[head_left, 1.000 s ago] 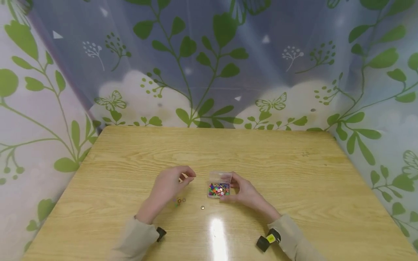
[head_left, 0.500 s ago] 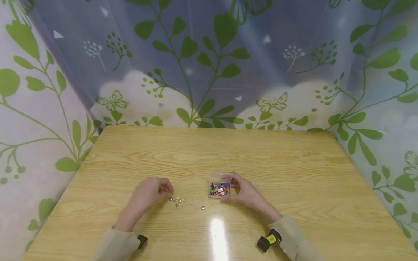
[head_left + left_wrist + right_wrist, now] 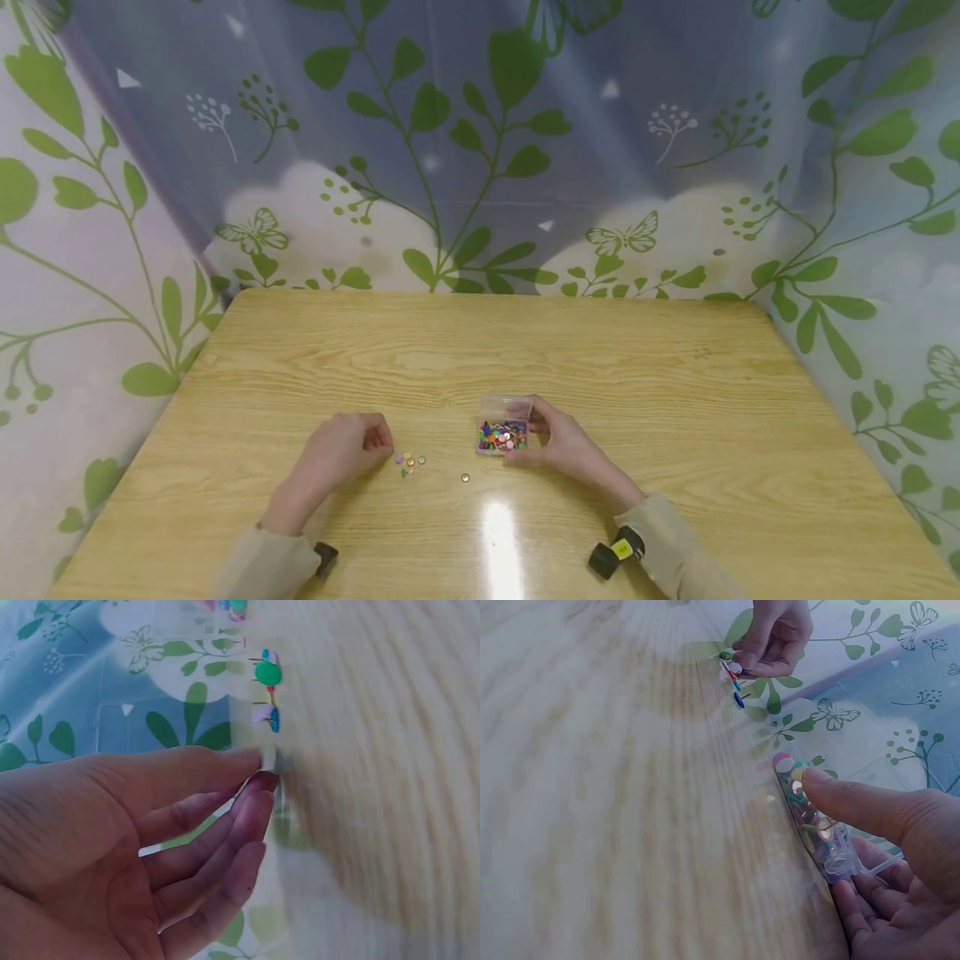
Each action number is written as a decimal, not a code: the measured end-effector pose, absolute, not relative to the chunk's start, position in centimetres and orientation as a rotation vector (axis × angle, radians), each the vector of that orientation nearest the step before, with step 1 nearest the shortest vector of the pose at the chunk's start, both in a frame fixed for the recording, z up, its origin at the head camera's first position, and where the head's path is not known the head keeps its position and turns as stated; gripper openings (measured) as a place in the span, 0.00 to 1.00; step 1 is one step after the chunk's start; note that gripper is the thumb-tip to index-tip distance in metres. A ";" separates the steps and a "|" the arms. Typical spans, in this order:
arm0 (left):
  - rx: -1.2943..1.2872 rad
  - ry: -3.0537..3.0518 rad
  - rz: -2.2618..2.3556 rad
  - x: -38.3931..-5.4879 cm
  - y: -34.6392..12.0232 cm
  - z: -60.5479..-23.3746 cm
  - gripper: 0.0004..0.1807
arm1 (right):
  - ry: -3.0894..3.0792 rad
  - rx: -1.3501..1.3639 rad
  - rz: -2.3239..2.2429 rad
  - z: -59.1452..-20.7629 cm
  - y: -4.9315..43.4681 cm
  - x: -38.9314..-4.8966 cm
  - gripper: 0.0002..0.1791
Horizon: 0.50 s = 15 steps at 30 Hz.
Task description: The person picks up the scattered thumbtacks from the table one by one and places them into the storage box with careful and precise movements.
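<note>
My right hand grips a small clear plastic box, thumb at the near side and fingers behind by the raised lid. Colourful thumbtacks fill the box. Further left, my left hand is down at the table, thumb and forefinger pinching a thumbtack that looks pale in the left wrist view and is mostly covered by the fingertips. Right beside these fingertips lies a loose group of several thumbtacks; a green one stands out in the left wrist view.
A lone thumbtack lies between the group and the box, nearer the front. The wooden table reaches back to a leaf-patterned curtain, which also hangs along both sides. Glare shows at the table's front.
My left hand has moved left and towards the front from beside the box, down to the loose thumbtacks. A dark thumbtack at the group's left end is now at its fingertips. The right hand stays put.
</note>
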<state>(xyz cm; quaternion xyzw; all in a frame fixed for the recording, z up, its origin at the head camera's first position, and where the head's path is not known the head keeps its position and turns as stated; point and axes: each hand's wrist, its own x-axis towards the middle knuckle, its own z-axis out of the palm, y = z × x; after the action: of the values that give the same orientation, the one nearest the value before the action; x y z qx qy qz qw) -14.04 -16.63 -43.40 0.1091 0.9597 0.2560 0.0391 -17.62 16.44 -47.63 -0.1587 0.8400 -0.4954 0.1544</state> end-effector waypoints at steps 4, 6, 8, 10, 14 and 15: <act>0.322 2.975 0.807 -14.5 -16.2 -43.1 0.08 | 2.417 -0.452 -1.416 -47.6 16.4 -17.6 0.40; 0.333 2.986 0.828 -14.7 -15.7 -43.1 0.08 | 2.424 -0.452 -1.412 -47.6 16.4 -17.6 0.40; 0.341 2.981 0.859 -14.8 -15.0 -43.0 0.08 | 2.430 -0.459 -1.406 -47.6 16.4 -17.7 0.40; 0.366 2.973 0.880 -15.0 -14.2 -42.9 0.07 | 2.430 -0.463 -1.408 -47.6 16.4 -17.7 0.39; 0.420 2.970 0.876 -15.3 -12.2 -42.8 0.06 | 2.429 -0.453 -1.413 -47.6 16.4 -17.6 0.39; 0.443 2.971 0.872 -15.4 -11.7 -42.8 0.06 | 2.429 -0.445 -1.413 -47.6 16.3 -17.6 0.39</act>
<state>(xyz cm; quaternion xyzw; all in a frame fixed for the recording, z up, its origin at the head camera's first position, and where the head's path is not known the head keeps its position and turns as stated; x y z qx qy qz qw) -15.36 -11.65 -42.76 0.1415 0.9499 0.2787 0.0068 -17.63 16.32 -47.57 -0.1546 0.8444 -0.4913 0.1476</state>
